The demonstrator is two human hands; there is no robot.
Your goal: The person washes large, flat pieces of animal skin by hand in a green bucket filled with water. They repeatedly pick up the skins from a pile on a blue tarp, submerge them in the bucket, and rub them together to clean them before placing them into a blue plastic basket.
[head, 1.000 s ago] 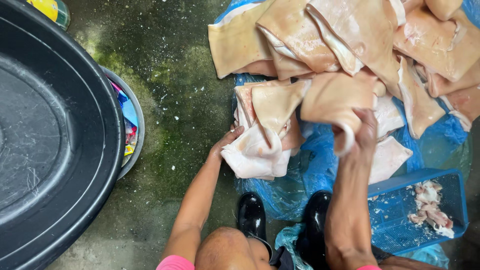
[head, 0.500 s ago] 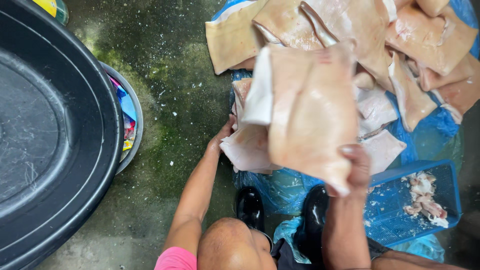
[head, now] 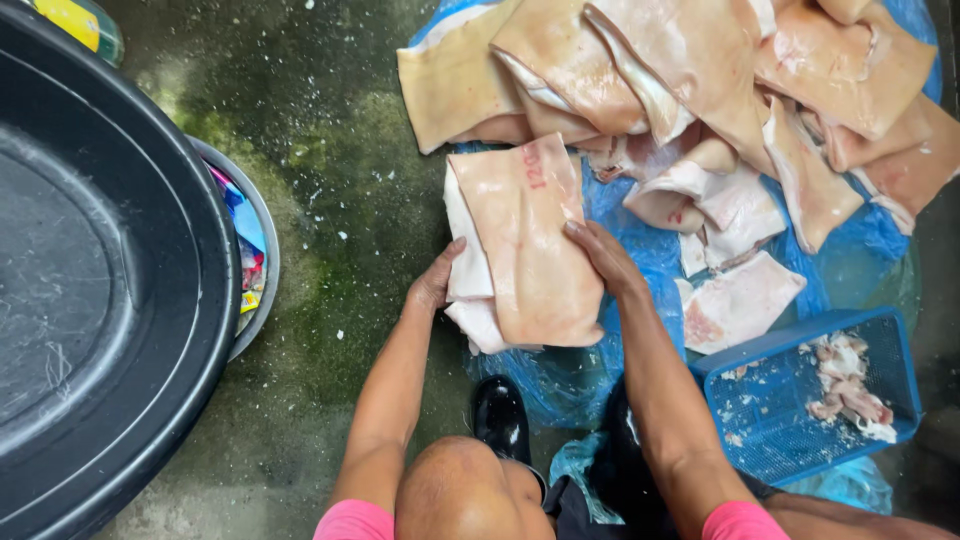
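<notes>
A small stack of pale pink pork skin slabs (head: 525,245) lies on blue plastic sheeting (head: 640,250) in front of my knees. My left hand (head: 435,280) presses against the stack's left edge. On the stack's right edge rests my right hand (head: 605,255), fingers laid flat on the top slab. The top slab lies skin side up with a red stamp near its far end. A big heap of more pork skin slabs (head: 700,90) covers the sheeting beyond and to the right.
A large black tub (head: 90,290) fills the left side, with a grey bowl (head: 262,230) of coloured wrappers tucked behind it. A blue plastic basket (head: 800,400) holding meat scraps sits at the lower right. My black boots (head: 500,415) stand on wet, mossy concrete floor (head: 320,200).
My right hand lifted a slab from the heap, swung it over and laid it on the stack. Both hands now rest at the stack's sides.
</notes>
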